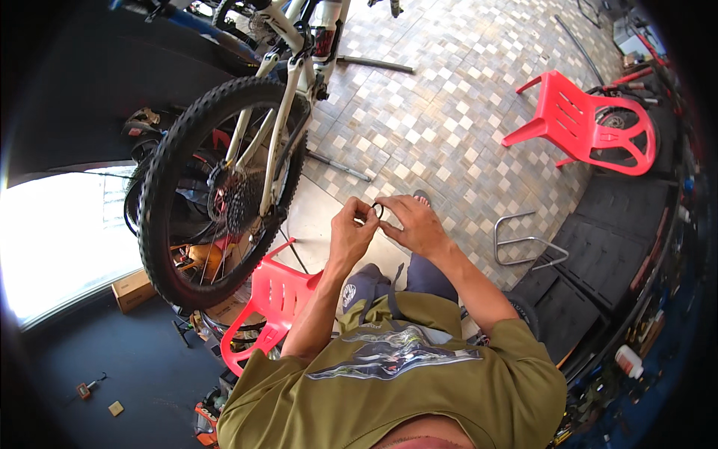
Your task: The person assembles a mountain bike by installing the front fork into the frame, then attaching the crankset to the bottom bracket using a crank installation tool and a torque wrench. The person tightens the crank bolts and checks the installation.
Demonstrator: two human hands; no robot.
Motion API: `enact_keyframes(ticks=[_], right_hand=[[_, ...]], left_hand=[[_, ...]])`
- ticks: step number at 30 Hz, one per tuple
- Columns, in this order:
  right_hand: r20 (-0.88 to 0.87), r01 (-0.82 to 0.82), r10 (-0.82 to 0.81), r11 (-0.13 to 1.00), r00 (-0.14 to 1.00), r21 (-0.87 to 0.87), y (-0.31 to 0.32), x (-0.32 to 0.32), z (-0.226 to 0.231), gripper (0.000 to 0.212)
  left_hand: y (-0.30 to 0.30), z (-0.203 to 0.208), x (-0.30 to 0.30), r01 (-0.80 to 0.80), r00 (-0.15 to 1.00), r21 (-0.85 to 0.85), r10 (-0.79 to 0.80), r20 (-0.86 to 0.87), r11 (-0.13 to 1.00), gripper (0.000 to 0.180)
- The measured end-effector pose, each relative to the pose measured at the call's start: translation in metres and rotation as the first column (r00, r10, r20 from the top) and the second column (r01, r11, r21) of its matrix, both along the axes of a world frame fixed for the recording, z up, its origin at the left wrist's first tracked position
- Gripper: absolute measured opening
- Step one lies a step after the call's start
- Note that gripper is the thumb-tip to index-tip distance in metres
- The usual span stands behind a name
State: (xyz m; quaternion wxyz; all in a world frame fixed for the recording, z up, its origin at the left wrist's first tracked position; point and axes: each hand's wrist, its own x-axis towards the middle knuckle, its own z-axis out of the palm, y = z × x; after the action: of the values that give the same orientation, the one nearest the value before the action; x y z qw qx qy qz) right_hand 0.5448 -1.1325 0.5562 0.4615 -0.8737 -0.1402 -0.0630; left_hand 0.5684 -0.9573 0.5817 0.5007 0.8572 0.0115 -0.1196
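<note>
From my remote seat, looking down through the head camera, I see a person's two bare hands meeting in front of the body, both gripping a small black ring (382,212). The left hand (353,230) pinches the ring's left side between thumb and fingertips. The right hand (416,226) holds it from the other side, forefinger at the top and thumb near the bottom. So the ring sits in the narrow gap between the hands, just right of the left fingertips and framed by the right thumb and forefinger. Its finer detail is too small for me to make out.

To the left of the hands, a raised bicycle shows its knobbly rear wheel (168,179). A red chair (280,295) stands below and left of the hands; another red chair (572,123) is well apart, at upper right, on the patterned tile floor (441,112).
</note>
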Motion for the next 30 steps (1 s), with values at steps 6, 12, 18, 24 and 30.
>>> enact_keyframes(ticks=[6,12,18,24,30], right_hand=[[-0.029,-0.09,0.093,0.991,0.995,0.1,-0.014,0.113,-0.028,0.043],[-0.275,0.119,-0.013,0.921,0.961,0.371,0.025,0.217,-0.102,0.043],[-0.439,0.416,-0.197,0.769,0.876,0.485,0.077,0.324,-0.2,0.044],[-0.479,0.477,-0.214,0.694,0.851,0.539,0.115,0.373,-0.249,0.047],[-0.438,0.467,-0.24,0.701,0.866,0.539,0.127,0.384,-0.266,0.044]], left_hand=[[-0.014,-0.036,0.091,-0.129,0.992,-0.022,0.129,-0.013,0.991,0.014],[0.009,-0.044,0.168,-0.208,0.962,0.08,0.189,0.198,0.975,0.021],[0.069,-0.031,0.22,-0.294,0.787,0.419,-0.031,0.616,0.859,0.022],[0.115,-0.065,0.23,-0.316,0.862,0.433,0.065,0.503,0.844,0.027],[0.125,-0.082,0.229,-0.291,0.883,0.332,0.119,0.454,0.897,0.03]])
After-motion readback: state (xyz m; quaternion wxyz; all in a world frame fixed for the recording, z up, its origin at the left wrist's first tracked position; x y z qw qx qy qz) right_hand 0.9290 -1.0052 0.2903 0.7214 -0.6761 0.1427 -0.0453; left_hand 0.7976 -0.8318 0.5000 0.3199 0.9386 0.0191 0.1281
